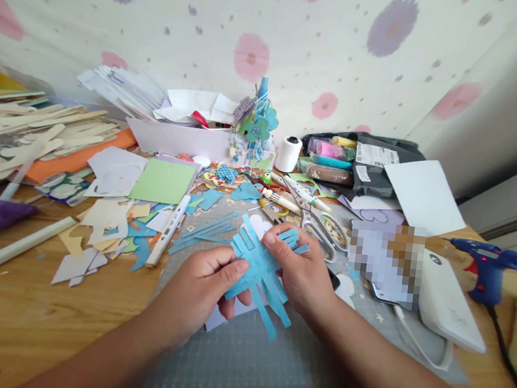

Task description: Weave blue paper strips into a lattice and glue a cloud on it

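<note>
A lattice of crossed blue paper strips (259,266) is held up over the grey cutting mat (239,366). My left hand (211,282) pinches its left edge, thumb on top and fingers beneath. On the upper right side, my right hand (299,267) grips the strips between thumb and fingers. Several strip ends hang loose at the bottom. Below the lattice, a pale purple paper (216,320) shows on the mat. Loose blue strips (205,231) lie to the left, beyond my left hand. Metal scissors (314,219) rest behind my right hand.
Paper scraps (106,220) and a white marker (168,230) lie at left, beside wooden sticks (36,137). A decorated blue bottle (260,119) and a white thread spool (288,154) stand behind. At right are a phone (383,264), a white power bank (449,297) and a blue glue gun (488,264).
</note>
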A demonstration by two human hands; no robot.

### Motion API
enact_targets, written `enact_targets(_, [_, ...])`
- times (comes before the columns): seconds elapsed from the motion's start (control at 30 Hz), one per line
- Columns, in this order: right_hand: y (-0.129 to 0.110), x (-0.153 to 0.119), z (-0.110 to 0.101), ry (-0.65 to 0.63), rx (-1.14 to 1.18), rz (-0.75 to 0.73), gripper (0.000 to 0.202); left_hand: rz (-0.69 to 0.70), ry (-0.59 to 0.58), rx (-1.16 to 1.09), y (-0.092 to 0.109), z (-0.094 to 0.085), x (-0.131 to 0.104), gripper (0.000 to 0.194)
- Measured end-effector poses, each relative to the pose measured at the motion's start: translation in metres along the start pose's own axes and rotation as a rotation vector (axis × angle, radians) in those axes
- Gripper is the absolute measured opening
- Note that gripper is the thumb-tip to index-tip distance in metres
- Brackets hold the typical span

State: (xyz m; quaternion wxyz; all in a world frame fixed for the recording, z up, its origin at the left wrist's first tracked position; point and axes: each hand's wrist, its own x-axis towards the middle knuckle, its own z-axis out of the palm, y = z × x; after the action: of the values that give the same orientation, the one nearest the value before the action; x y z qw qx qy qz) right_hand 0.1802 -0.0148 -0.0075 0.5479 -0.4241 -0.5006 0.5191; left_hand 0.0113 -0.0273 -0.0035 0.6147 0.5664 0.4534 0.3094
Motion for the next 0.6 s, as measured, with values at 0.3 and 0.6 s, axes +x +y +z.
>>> enact_targets(0.3, [0.0028, -0.0015, 0.002, -0.004, -0.144, -0.106, 0.022, -0.034, 0.002, 0.009, -0.0051, -0.0005, 0.0008, 0.043])
enact_targets(0.6, [0.0035, -0.0031, 0.004, 0.014, -0.055, -0.073, 0.026, -0.002, 0.032, -0.038, 0.0002, 0.0014, 0.0018, 0.037])
